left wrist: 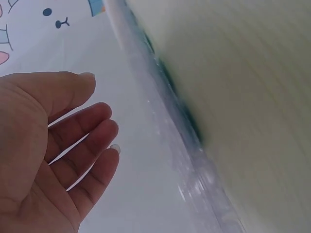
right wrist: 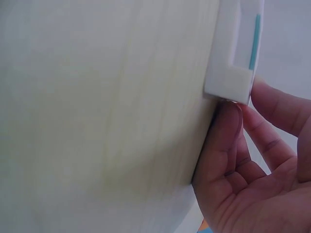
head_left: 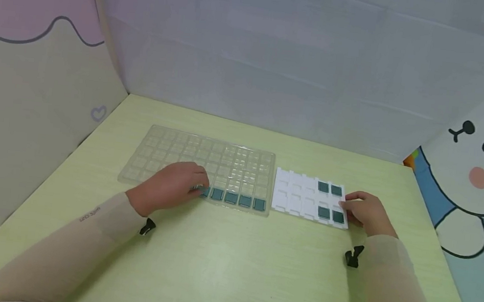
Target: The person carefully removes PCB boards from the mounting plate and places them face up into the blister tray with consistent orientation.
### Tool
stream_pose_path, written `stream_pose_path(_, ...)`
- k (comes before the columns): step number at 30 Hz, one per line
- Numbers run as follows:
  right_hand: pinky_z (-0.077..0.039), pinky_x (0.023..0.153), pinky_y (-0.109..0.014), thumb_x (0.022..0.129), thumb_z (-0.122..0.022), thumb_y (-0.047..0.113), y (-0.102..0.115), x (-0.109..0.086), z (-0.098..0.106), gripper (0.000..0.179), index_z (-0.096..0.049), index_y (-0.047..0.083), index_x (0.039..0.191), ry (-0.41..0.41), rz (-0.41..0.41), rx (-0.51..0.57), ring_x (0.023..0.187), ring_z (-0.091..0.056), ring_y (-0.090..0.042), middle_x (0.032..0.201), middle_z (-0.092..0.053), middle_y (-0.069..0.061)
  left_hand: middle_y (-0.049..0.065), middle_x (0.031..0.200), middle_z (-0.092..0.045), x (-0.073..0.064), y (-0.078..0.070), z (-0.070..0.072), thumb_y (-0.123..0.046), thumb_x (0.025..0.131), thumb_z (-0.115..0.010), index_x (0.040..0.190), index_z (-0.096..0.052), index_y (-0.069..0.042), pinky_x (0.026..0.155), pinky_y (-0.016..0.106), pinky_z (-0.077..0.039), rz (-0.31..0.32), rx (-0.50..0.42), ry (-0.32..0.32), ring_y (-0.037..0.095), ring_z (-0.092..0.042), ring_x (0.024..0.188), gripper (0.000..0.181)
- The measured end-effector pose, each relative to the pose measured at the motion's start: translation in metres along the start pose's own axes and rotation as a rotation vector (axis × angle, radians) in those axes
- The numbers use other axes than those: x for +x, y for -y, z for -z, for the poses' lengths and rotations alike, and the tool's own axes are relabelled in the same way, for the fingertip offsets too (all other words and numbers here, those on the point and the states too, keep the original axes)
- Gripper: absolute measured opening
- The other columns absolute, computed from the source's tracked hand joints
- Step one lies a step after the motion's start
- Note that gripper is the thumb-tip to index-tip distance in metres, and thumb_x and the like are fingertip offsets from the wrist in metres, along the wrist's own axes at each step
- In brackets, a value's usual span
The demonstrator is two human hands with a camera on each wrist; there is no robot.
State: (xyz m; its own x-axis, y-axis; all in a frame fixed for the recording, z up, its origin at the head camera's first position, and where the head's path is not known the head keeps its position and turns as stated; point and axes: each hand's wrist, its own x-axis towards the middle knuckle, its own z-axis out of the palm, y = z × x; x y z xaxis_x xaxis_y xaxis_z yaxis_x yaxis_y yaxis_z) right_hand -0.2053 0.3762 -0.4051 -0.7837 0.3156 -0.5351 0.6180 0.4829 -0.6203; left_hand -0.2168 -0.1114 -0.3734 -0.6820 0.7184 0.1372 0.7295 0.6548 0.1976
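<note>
Clear plastic tray on the desk: teal square chips lie in its front row, four more in the white tray just to the right. The left hand, its bent fingers parted with nothing seen between them, is at that row; the right hand pinches the white tray's right edge. Probably chip-picking; next calls for a light edge grip, white tray steadied.
</note>
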Motion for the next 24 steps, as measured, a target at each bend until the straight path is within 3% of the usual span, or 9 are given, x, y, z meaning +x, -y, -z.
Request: stream_pose_path(24, -0.042, 0.083, -0.039, 0.101, -0.068, 0.030, -0.002, 0.001, 0.001, 0.054, -0.051, 0.005, 0.145, 0.003, 0.026, -0.015, 0.101, -0.054, -0.031, 0.132, -0.051, -0.022, -0.003, 0.107, -0.070, 0.030, -0.036, 0.001, -0.006, 0.090, -0.078, 0.105, -0.075, -0.010, 0.091, 0.034, -0.053, -0.120, -0.069, -0.137, 0.019, -0.065, 0.103, 0.015)
